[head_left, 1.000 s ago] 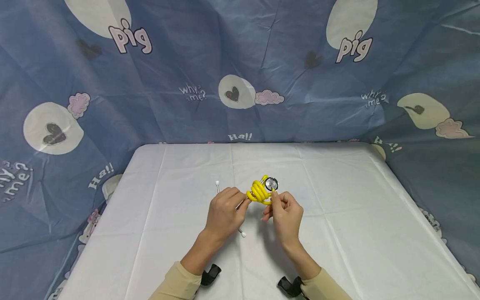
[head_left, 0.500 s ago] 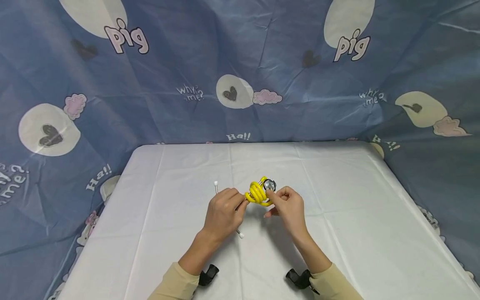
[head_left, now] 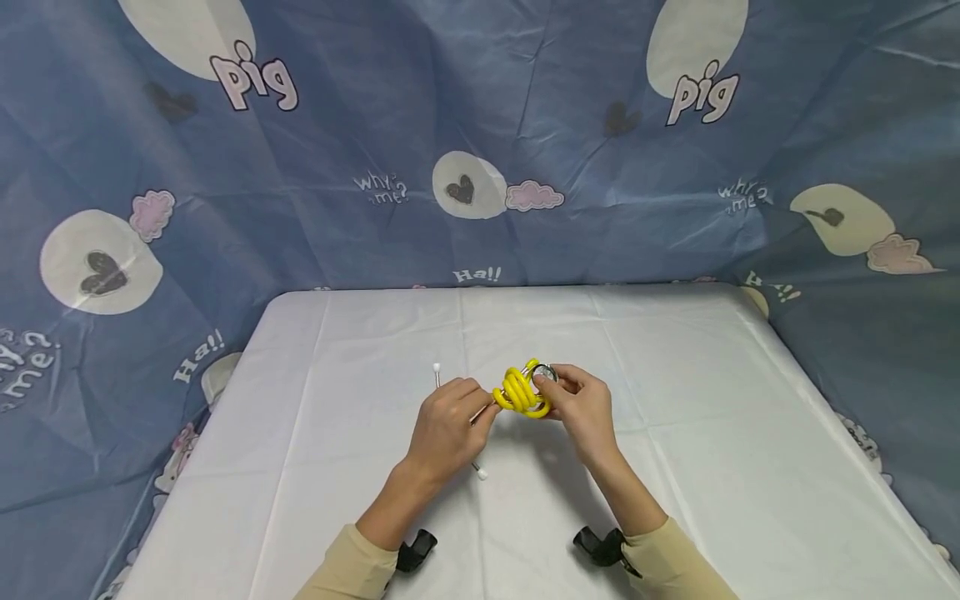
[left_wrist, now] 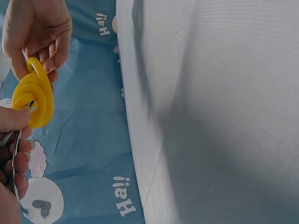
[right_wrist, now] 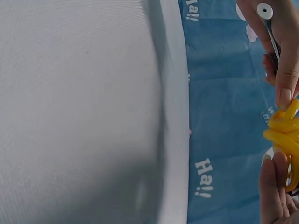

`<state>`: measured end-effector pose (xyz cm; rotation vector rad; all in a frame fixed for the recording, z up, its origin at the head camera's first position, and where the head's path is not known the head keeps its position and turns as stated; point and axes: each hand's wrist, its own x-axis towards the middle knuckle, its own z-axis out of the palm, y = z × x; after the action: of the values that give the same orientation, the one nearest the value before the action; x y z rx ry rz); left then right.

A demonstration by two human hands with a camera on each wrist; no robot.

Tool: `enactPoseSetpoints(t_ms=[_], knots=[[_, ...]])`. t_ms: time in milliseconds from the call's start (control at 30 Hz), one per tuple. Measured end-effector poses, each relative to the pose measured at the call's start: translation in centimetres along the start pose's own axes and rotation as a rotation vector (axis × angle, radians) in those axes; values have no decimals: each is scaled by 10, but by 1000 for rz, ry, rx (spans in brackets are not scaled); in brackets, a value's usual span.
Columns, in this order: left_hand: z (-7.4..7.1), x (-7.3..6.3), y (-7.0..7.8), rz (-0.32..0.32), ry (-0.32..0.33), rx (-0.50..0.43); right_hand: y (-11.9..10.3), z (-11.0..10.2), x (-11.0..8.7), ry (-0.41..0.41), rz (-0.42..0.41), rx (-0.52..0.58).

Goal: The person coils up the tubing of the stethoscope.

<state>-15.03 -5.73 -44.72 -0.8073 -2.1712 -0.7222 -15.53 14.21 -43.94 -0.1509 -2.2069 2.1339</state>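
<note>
A stethoscope with yellow tubing (head_left: 517,390) wound into a tight coil is held up above the table between both hands. My left hand (head_left: 447,423) grips its metal ear tubes where they meet the coil; white ear tips (head_left: 437,367) stick out on either side of that hand. On the coil's other side, my right hand (head_left: 588,412) pinches the round silver chestpiece (head_left: 543,370), with the thumb across its face. The left wrist view shows a bare metal ear tube (left_wrist: 15,163) running along the left fingers. Right fingertips (right_wrist: 279,161) touch the coil's end in the right wrist view.
A white cloth covers the table (head_left: 720,433) beneath the hands. Blue printed fabric (head_left: 480,108) hangs behind and along both sides. A black device (head_left: 417,551) is at the left wrist, and another black device (head_left: 598,547) at the right.
My right hand has shifted its hold from the lower edge of the chestpiece to its face and right side, its thumb moving over the disc. The left hand stays nearly still.
</note>
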Motion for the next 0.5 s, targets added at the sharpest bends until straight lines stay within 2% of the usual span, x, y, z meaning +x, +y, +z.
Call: enactPoseSetpoints(t_ms=[367,500], knots=[[1,1,-6,-31,-14,-27,0,4,1,32,-43,37],[1,3,-7,-50,-21,-38,-4,4,3,38,-63,16]])
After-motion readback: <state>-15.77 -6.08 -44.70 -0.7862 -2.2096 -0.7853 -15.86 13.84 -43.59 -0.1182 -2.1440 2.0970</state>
